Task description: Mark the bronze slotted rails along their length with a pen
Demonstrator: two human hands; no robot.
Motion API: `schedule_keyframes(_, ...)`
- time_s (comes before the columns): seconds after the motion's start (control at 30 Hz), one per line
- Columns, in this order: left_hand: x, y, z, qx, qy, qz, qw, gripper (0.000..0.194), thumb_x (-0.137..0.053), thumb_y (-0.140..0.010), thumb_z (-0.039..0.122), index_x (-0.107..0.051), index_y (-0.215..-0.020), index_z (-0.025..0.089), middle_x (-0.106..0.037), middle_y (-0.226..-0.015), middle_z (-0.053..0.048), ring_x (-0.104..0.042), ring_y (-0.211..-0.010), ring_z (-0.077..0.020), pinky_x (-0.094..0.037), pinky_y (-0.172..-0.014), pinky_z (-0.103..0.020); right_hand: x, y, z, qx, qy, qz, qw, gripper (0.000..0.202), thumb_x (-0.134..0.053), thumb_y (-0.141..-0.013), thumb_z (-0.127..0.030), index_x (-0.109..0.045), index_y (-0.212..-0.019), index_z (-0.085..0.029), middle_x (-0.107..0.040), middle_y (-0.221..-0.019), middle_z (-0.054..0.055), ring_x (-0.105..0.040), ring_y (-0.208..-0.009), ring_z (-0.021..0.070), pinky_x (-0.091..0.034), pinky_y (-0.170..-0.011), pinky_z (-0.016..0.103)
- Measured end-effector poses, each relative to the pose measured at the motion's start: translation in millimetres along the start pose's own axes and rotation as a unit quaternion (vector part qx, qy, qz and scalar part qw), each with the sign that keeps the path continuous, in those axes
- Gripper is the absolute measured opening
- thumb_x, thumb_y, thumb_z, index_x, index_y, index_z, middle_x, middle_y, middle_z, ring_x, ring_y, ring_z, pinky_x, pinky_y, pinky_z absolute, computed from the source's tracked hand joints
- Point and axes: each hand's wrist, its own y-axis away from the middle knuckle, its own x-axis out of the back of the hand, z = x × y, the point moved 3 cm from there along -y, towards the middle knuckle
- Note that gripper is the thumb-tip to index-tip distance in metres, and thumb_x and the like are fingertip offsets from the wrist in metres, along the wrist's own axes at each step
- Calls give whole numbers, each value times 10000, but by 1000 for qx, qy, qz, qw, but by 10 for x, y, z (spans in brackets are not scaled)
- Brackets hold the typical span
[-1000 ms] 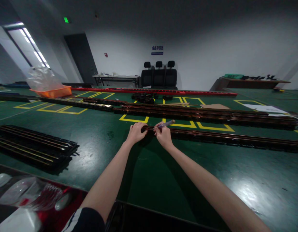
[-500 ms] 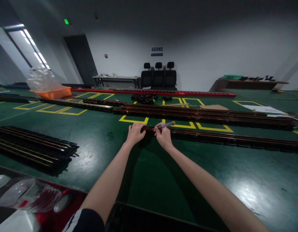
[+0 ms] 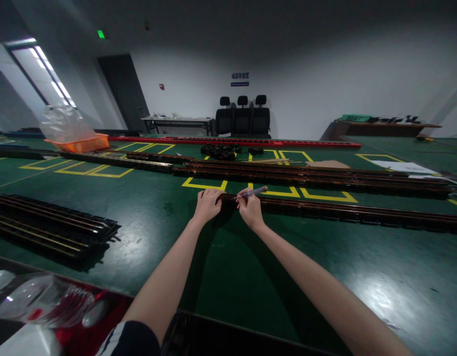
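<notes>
My right hand is closed around a small screwdriver with a translucent purplish handle. Its thin shaft points left, to the end of a long black rail with copper-coloured strips. At that same end my left hand has its fingers wrapped over the rail, holding it on the green table. Exactly where the screwdriver's tip touches is too small and dark to make out. The rail runs off to the right edge of the view.
Behind lies a row of similar rails, with dark parts and cardboard beyond. A stack of shorter rails is at left. An orange tray bears a plastic bag. Plastic bottles lie near my left arm.
</notes>
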Motion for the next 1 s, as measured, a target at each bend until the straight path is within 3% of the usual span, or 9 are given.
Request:
schedule_keyframes(0.23, -34, -10, -38, 2, 24, -7, 1000, 309, -414, -869, 189, -611, -1102, 240, -644, -1154, -45, -520, -1124, -228, -329, -966, -410, 4, 3, -7, 2, 11, -12, 1000, 70, -467, -845, -186, -452, -782, -213, -596, -726, 47, -613, -653, 199, -518, -620, 337)
schedule_keyframes(0.63, -26, -4, -42, 9, 43, -14, 999, 308, -417, -868, 189, -609, -1104, 231, -634, -1170, -52, -508, -1135, -233, -334, -963, -422, 20, -19, -7, 14, -14, -10, 1000, 93, -524, -825, -282, -538, -821, -190, -634, -771, 71, -634, -676, 211, -530, -635, 348)
schedule_keyframes(1.0, -33, -7, -37, 10, 32, -11, 999, 321, -414, -856, 175, -609, -1103, 238, -639, -1168, -49, -511, -1130, -229, -326, -954, -412, 8, -25, 8, 11, -15, -1, 1000, 70, -472, -840, -228, -508, -789, -197, -619, -771, 64, -622, -695, 208, -516, -637, 341)
